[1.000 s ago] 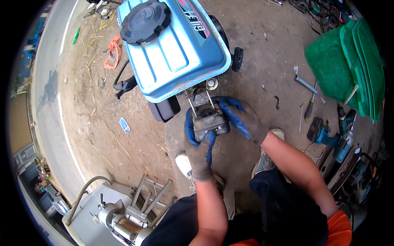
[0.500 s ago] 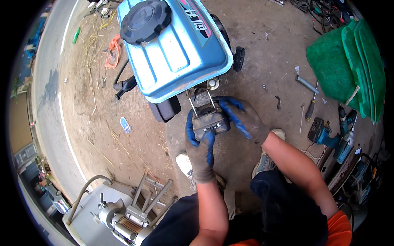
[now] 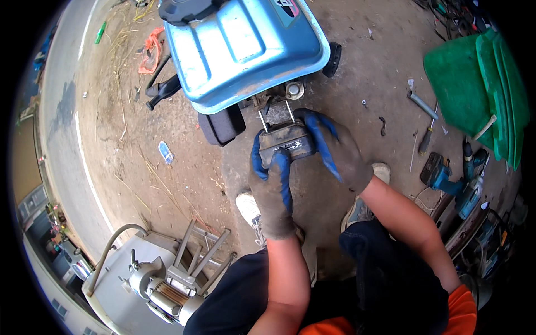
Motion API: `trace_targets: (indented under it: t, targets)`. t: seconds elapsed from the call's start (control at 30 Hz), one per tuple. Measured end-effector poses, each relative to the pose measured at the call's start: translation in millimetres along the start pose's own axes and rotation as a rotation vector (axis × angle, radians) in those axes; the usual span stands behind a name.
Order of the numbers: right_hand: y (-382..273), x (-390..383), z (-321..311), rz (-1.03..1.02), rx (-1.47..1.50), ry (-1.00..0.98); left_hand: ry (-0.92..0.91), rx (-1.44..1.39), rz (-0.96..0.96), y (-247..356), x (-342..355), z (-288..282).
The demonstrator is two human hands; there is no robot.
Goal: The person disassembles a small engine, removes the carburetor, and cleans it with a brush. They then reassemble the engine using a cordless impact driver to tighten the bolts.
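Note:
My left hand [image 3: 272,190], in a grey and blue work glove, grips a dark box-shaped engine part [image 3: 289,138] with its thumb pressed on the near face. My gloved right hand [image 3: 341,149] closes on the right side of the same part, its fingertips at the upper right corner. Two thin metal rods [image 3: 263,121] stick out from the part's far side toward the engine. Just beyond stands a machine with a blue metal fuel tank [image 3: 245,67] and a black cap [image 3: 187,10]. A black box [image 3: 222,124] hangs below the tank's left corner.
A grey metal cabinet with a motor [image 3: 170,296] stands at the lower left. On the right lie a screwdriver [image 3: 426,140], blue cordless power tools [image 3: 441,176] and a green plastic cover [image 3: 474,84]. A road [image 3: 70,100] runs along the far left.
The view has shifted, so the blue machine sits higher in the picture and its cap is partly cut off. Both hands keep hold of the dark part, still close to the engine.

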State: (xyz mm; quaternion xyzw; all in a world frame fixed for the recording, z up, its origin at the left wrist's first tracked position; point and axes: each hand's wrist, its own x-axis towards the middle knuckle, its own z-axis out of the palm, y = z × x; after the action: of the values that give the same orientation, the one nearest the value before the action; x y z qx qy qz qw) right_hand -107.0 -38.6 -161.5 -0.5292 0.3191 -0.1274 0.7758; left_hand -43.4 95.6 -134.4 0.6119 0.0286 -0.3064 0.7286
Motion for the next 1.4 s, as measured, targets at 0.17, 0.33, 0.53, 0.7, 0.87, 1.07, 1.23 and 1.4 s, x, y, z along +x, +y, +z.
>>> trace_targets:
  t: [0.17, 0.33, 0.53, 0.7, 0.87, 1.07, 1.23, 1.4]
  targets:
    - [-11, -15, 5, -0.135, 0.1, -0.11, 0.082, -0.089, -0.058, 13, 2, 15]
    - [-31, -12, 6, -0.095, -0.016, -0.182, 0.036, 0.05, 0.076, 8, 13, 17]
    - [-37, -7, 11, -0.039, -0.056, -0.119, 0.042, 0.045, 0.128, 6, 16, 18]
    - [-43, -4, 17, -0.022, -0.109, -0.119, 0.018, 0.033, 0.11, 3, 21, 11]
    - [-39, -3, 15, 0.006, -0.04, -0.138, 0.041, 0.047, 0.123, -4, 24, 6]
    - [-11, -20, -12, -0.149, -0.438, -0.086, -0.041, 0.288, 0.219, 2, 20, 10]
    - [36, -63, -83, 0.08, -0.482, 0.079, 0.014, 0.06, 0.095, -14, 7, 15]
    - [33, -100, -183, 0.133, -0.209, 0.45, -0.161, 0.288, -0.176, -63, 2, 35]
